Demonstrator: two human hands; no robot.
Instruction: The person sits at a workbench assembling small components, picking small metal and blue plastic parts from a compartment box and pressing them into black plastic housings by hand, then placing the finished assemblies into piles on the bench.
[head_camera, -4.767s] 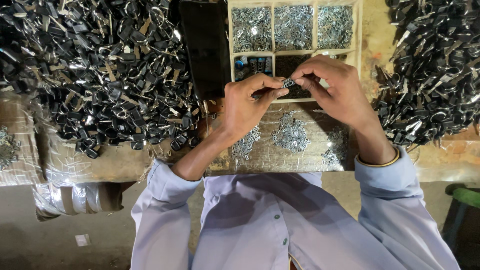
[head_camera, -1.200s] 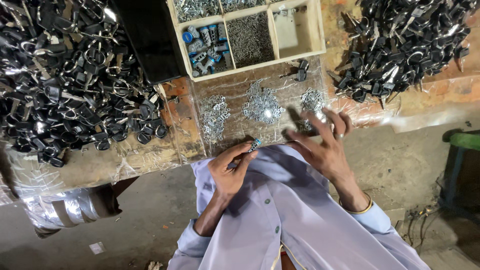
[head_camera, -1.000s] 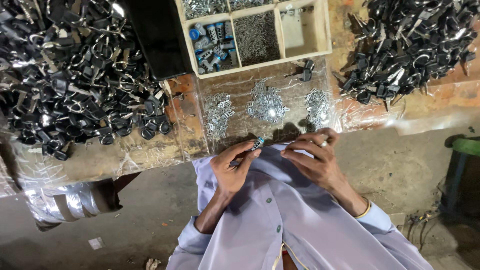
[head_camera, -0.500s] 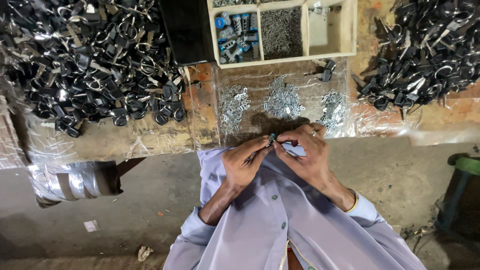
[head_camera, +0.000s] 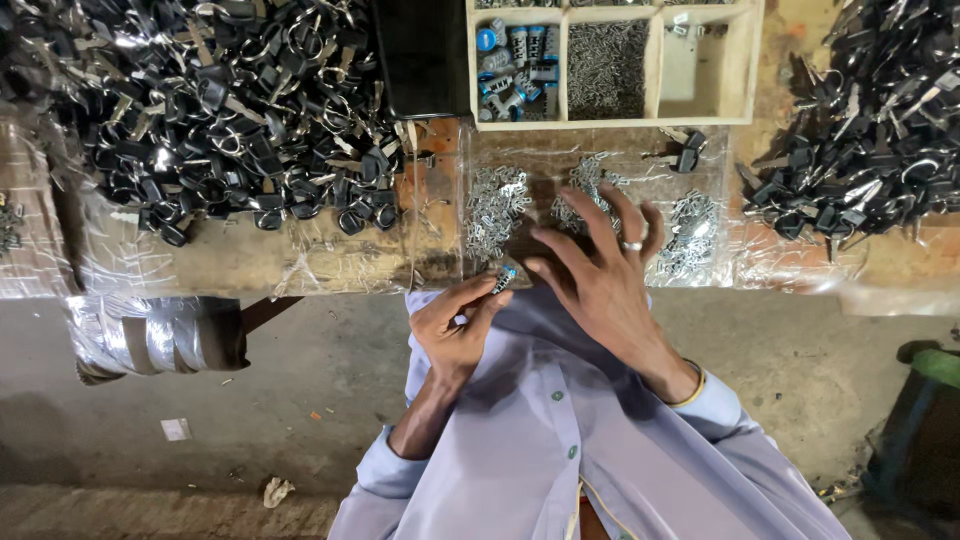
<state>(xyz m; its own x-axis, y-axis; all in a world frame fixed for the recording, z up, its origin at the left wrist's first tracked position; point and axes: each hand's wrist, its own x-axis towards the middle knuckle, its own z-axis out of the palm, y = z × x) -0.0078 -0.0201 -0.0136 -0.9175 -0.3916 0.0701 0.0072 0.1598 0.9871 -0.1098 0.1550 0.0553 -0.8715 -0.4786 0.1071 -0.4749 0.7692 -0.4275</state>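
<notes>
**A:** What can't you make out?

**B:** The small metal cylinder (head_camera: 504, 279) in the left hand (head_camera: 458, 325) is mostly covered; only its blue-tinted tip shows, pinched between thumb and forefinger, just over the near edge of the bench (head_camera: 240, 262). The right hand (head_camera: 602, 285) hides part of the middle pile of small silver parts (head_camera: 580, 190), so I can't tell whether its fingertips touch them. Its fingers (head_camera: 598, 215) are spread wide, holding nothing, with a ring (head_camera: 632, 245) on one.

**A:** And what's cut off?

**B:** The wooden compartment tray (head_camera: 612, 122) runs out of the top of the view, as do the heap of black-headed keys (head_camera: 215, 110) on the left and the second key heap (head_camera: 865, 130) on the right.

**A:** Any room to move?

**B:** The two hands are near each other, not touching. Bare plastic-covered bench lies between the left heap and the near edge. Two more silver piles (head_camera: 495, 205) (head_camera: 690, 230) flank the right hand. A lone key (head_camera: 685, 152) lies just below the tray's front wall.
</notes>
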